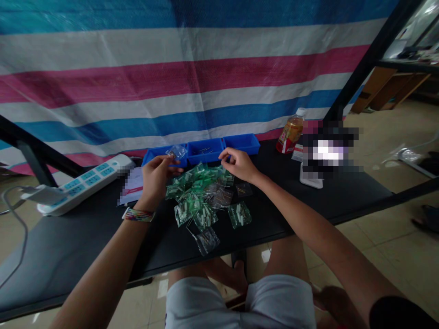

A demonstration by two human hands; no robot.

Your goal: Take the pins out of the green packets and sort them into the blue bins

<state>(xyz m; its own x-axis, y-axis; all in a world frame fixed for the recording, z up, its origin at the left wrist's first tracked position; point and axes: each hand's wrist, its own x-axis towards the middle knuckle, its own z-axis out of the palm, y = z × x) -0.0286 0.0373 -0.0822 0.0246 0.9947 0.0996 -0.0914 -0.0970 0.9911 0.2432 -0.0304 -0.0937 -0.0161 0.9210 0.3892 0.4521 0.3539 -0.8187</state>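
My left hand (156,176) is closed in a pinch on a small clear plastic bag (177,151), held up over the left blue tray (161,154). A colourful band is on that wrist. My right hand (238,164) hovers over the far side of a pile of small clear and green-tinted bags (202,201) on the black table (68,246). Its fingers are curled together in a pinch; what they hold, if anything, is too small to make out. Three blue trays stand in a row behind the pile, the middle tray (205,152) holding small metal parts.
A white power strip (85,183) lies at the left with a cable running off the table. A paper slip (132,185) lies beside it. A drink bottle (291,132) and a blurred device on a white stand (310,180) are at the right. A striped tarp hangs behind.
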